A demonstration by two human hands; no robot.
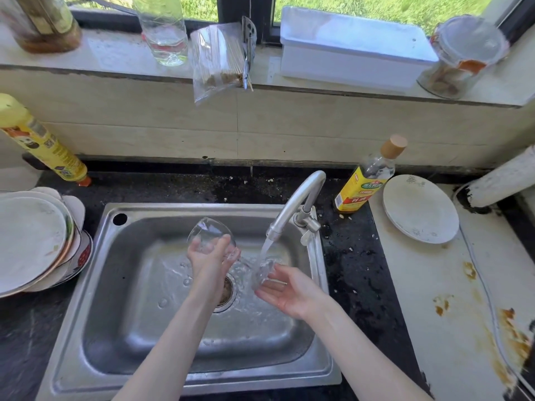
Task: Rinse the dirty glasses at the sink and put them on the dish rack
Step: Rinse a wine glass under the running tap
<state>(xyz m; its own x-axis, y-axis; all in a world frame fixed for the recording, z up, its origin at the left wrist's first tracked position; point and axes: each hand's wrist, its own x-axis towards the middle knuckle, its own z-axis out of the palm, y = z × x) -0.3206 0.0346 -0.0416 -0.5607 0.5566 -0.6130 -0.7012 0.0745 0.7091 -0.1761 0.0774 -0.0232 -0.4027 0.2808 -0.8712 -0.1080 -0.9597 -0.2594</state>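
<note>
Over the steel sink (pixel 95 290), a clear glass (pixel 208 234) is gripped by the left hand (pixel 210 254), its fingers curled round the bowl, and is tilted up left of the faucet (pixel 298 204). A second glass (pixel 265 272) is held under the faucet's running stream, resting in the right hand (pixel 285 289), whose fingers are loosely curled beneath it. Stacked plates (pixel 31 241) are seen on the table left of the sink, a single plate (pixel 421 208) and a yellow-labelled bottle (pixel 363 180) to its right.
</note>
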